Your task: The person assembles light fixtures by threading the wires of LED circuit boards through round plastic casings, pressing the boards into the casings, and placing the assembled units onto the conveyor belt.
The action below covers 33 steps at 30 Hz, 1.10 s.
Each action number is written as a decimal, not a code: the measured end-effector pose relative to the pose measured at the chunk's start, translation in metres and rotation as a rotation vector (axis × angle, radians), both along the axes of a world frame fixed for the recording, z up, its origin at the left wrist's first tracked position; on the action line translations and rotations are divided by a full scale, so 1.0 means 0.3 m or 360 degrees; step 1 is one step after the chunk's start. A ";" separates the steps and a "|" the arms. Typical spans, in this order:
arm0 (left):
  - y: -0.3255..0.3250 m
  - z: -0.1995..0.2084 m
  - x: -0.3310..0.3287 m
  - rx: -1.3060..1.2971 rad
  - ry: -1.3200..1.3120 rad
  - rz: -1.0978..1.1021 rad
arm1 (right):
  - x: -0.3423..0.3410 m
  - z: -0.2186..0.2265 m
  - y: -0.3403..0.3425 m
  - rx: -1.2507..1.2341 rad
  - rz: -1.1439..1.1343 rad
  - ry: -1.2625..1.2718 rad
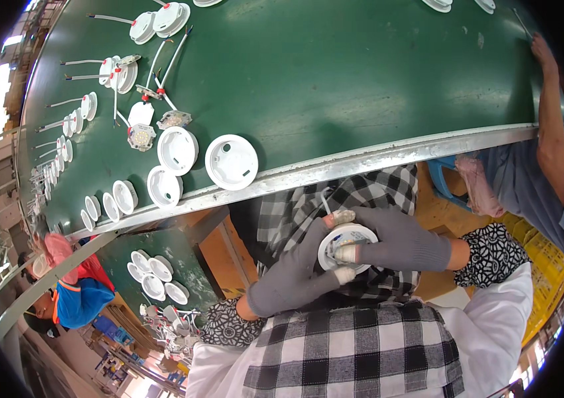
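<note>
A white round lamp housing (327, 257) is held over my lap between both gloved hands. My left hand (295, 268), in a grey glove with pale fingertips, is closed around its left side, thumb at the lower rim and fingers at the upper rim. My right hand (404, 240) is closed at the right side, with a pale fingertip pressing inside the housing. What lies under that fingertip is mostly hidden. A short white wire (325, 201) sticks out above the housing. On the table edge ahead, a white housing (231, 163) lies with its hollow side up.
The green conveyor table (375, 79) has a metal rim. On its left are several housings (177, 151), wired LED boards (141, 136) and finished-looking lamps (141, 28). More housings (153, 286) lie on a lower left surface. A co-worker's arm (550, 126) reaches in at right, near a yellow crate (527, 245).
</note>
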<state>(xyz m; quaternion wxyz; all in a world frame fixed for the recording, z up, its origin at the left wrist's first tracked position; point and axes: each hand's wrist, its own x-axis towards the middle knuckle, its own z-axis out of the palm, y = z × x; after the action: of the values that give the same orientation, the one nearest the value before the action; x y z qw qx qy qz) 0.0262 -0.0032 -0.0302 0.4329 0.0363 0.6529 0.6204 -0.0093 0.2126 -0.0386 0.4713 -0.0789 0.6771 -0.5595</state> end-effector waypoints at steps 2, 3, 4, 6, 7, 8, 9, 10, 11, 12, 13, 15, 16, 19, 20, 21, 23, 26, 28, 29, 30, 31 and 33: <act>-0.003 0.017 -0.022 -0.0026 -0.0044 -0.0066 | 0.016 -0.022 -0.007 -0.0023 -0.0029 -0.0100; -0.002 0.022 -0.029 -0.0026 -0.0050 -0.0074 | 0.019 -0.028 -0.013 -0.0028 -0.0059 -0.0210; -0.001 0.026 -0.036 0.0002 -0.0098 -0.0052 | 0.021 -0.031 -0.019 -0.0033 -0.0091 -0.0319; 0.000 0.023 -0.038 0.0029 -0.0150 -0.0038 | 0.019 -0.023 -0.030 -0.0058 -0.0152 -0.0328; 0.000 0.018 -0.035 0.0033 -0.0161 -0.0028 | 0.020 -0.020 -0.032 -0.0082 -0.0205 -0.0332; 0.001 0.015 -0.034 0.0037 -0.0172 -0.0017 | 0.022 -0.024 -0.031 -0.0083 -0.0212 -0.0336; 0.006 0.019 -0.037 0.0036 -0.0175 -0.0024 | 0.025 -0.033 -0.028 -0.0097 -0.0190 -0.0358; 0.014 0.027 -0.044 0.0006 -0.0152 -0.0042 | 0.026 -0.039 -0.026 -0.0112 -0.0168 -0.0380; 0.019 0.031 -0.047 -0.0023 -0.0128 -0.0061 | 0.028 -0.042 -0.025 -0.0112 -0.0176 -0.0383; 0.018 0.028 -0.045 -0.0024 -0.0130 -0.0063 | 0.029 -0.044 -0.026 -0.0104 -0.0154 -0.0408; 0.017 0.022 -0.041 -0.0055 -0.0173 -0.0059 | 0.029 -0.046 -0.027 -0.0096 -0.0133 -0.0434; 0.015 0.019 -0.038 -0.0086 -0.0221 -0.0059 | 0.030 -0.045 -0.026 -0.0079 -0.0122 -0.0447; 0.014 0.019 -0.039 -0.0100 -0.0206 -0.0078 | 0.032 -0.044 -0.025 -0.0062 -0.0108 -0.0458; 0.014 0.021 -0.035 -0.0132 -0.0175 -0.0113 | 0.038 -0.049 -0.020 -0.0042 -0.0060 -0.0344; 0.015 0.023 -0.034 -0.0150 -0.0156 -0.0128 | 0.042 -0.049 -0.019 -0.0042 -0.0062 -0.0346; 0.017 0.024 -0.034 -0.0148 -0.0162 -0.0134 | 0.052 -0.049 -0.018 -0.0056 -0.0067 -0.0276; 0.021 0.027 -0.036 -0.0219 -0.0117 -0.0231 | 0.059 -0.048 -0.016 -0.0066 -0.0078 -0.0211; 0.038 0.012 -0.010 -0.0216 0.0016 -0.0189 | 0.065 -0.032 -0.017 -0.0064 -0.0195 -0.0224; 0.039 -0.021 0.007 -0.0276 0.0081 -0.0195 | 0.056 -0.038 -0.017 -0.0014 -0.0255 -0.0217; 0.037 -0.032 0.013 -0.0341 0.0138 -0.0195 | 0.061 -0.055 -0.020 -0.0010 -0.0260 -0.0206; 0.035 -0.039 0.007 -0.0342 0.0156 -0.0195 | 0.067 -0.084 -0.024 -0.0075 -0.0267 -0.0216; 0.033 -0.045 -0.001 -0.0310 0.0202 -0.0186 | 0.070 -0.104 -0.026 -0.0140 -0.0272 -0.0227; 0.026 -0.041 -0.015 -0.0279 0.0254 -0.0178 | 0.079 -0.117 -0.026 -0.0159 -0.0274 -0.0131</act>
<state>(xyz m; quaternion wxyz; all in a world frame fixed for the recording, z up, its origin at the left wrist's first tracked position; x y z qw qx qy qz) 0.0217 0.0045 -0.0425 0.4150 0.0840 0.7340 0.5311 0.0144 0.2047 -0.0736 0.4444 -0.0209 0.6328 -0.6337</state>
